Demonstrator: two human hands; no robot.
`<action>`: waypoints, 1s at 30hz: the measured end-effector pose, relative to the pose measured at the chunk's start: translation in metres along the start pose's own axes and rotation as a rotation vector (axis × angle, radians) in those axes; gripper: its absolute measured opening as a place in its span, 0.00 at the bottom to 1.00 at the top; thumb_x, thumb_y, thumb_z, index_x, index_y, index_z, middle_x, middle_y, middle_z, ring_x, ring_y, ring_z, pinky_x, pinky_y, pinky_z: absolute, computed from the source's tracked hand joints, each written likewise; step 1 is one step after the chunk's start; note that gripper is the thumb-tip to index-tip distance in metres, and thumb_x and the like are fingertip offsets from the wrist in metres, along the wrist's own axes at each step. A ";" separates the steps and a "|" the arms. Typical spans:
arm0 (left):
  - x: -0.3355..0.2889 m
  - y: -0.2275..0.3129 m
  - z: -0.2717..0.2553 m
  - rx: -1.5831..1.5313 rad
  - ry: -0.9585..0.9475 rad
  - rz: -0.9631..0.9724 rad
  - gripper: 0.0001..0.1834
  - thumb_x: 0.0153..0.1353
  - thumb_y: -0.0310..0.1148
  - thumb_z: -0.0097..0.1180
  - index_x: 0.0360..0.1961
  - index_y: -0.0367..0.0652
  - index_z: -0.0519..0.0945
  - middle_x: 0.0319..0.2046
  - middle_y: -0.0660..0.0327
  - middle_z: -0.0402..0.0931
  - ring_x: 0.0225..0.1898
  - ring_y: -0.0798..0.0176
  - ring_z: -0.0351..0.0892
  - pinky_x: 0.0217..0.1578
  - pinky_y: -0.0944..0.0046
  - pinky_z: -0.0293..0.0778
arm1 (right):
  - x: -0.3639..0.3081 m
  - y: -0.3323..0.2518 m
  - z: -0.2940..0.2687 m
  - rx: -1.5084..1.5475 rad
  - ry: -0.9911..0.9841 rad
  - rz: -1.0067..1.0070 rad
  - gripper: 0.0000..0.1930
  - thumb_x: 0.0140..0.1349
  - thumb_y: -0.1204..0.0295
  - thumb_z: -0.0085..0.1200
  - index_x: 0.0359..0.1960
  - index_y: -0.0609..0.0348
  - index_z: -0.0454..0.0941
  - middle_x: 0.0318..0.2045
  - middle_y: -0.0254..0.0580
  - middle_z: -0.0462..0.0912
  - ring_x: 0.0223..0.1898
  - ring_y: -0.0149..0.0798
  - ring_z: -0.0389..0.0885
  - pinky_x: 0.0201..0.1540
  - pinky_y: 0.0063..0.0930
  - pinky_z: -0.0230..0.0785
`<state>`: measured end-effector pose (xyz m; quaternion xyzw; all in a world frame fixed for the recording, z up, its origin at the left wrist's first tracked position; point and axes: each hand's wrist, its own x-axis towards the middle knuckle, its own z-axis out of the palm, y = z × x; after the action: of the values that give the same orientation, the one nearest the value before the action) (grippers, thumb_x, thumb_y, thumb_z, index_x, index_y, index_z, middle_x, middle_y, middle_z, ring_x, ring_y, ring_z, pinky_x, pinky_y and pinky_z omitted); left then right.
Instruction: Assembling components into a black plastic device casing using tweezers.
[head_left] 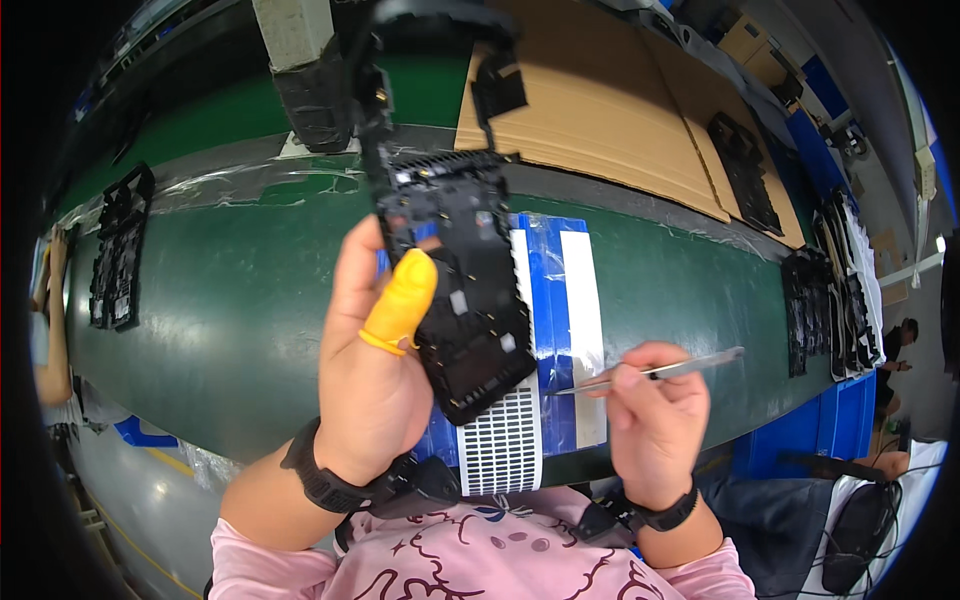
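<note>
My left hand [375,340], with a yellow finger cot [402,300] on the thumb, grips a black plastic frame [470,290] by its left side. The frame is held up and tilted, its upper end an open loop blurred by nearness or motion. Tweezers [690,365] are pinched in my right hand [655,415], their tips pointing left toward the frame's lower corner but apart from it. Below the frame lies a white sheet of small black rectangular stickers [500,445], partly hidden by the frame. It rests on a blue board [550,290] with white strips.
Similar black frames lie at the left of the green table [240,290], at the right edge [805,310] and on a flat cardboard sheet [600,100]. A post [310,95] stands at the back. Blue bins [830,420] sit at right. Other people appear at both sides.
</note>
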<state>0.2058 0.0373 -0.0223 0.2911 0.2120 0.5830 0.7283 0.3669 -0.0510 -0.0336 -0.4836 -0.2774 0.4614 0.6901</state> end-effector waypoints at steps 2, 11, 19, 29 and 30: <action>-0.003 0.005 0.005 -0.089 0.016 -0.185 0.15 0.62 0.30 0.39 0.50 0.41 0.62 0.43 0.58 0.70 0.43 0.63 0.73 0.42 0.62 0.72 | -0.002 -0.017 0.008 0.016 -0.002 -0.050 0.09 0.51 0.83 0.51 0.35 0.67 0.71 0.20 0.40 0.75 0.17 0.23 0.64 0.23 0.15 0.61; -0.009 -0.002 0.000 -0.023 -0.078 -0.417 0.23 0.61 0.41 0.42 0.54 0.39 0.60 0.48 0.55 0.68 0.48 0.59 0.70 0.48 0.59 0.67 | 0.008 -0.012 0.038 -0.038 -0.117 -0.097 0.09 0.52 0.82 0.52 0.36 0.67 0.71 0.27 0.42 0.78 0.24 0.23 0.73 0.22 0.11 0.60; -0.010 -0.003 -0.002 -0.038 -0.122 -0.388 0.26 0.59 0.42 0.45 0.54 0.38 0.59 0.48 0.55 0.67 0.49 0.60 0.69 0.49 0.60 0.67 | 0.006 -0.006 0.041 -0.148 -0.078 -0.076 0.08 0.52 0.79 0.52 0.34 0.67 0.70 0.22 0.45 0.77 0.16 0.23 0.65 0.19 0.13 0.56; -0.010 -0.005 -0.001 -0.024 -0.100 -0.367 0.25 0.60 0.41 0.44 0.54 0.38 0.59 0.48 0.55 0.67 0.49 0.60 0.69 0.49 0.60 0.67 | 0.008 -0.004 0.033 -0.079 -0.159 -0.086 0.08 0.52 0.81 0.54 0.35 0.67 0.72 0.26 0.40 0.77 0.23 0.23 0.74 0.22 0.11 0.63; -0.010 -0.004 -0.002 -0.024 -0.106 -0.369 0.25 0.60 0.41 0.44 0.54 0.39 0.59 0.48 0.55 0.67 0.49 0.60 0.69 0.49 0.60 0.67 | 0.008 -0.003 0.034 -0.068 -0.163 -0.091 0.08 0.52 0.82 0.53 0.35 0.68 0.72 0.27 0.41 0.77 0.25 0.25 0.74 0.24 0.13 0.65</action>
<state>0.2054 0.0270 -0.0264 0.2691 0.2163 0.4257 0.8364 0.3435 -0.0299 -0.0183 -0.4546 -0.3696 0.4578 0.6687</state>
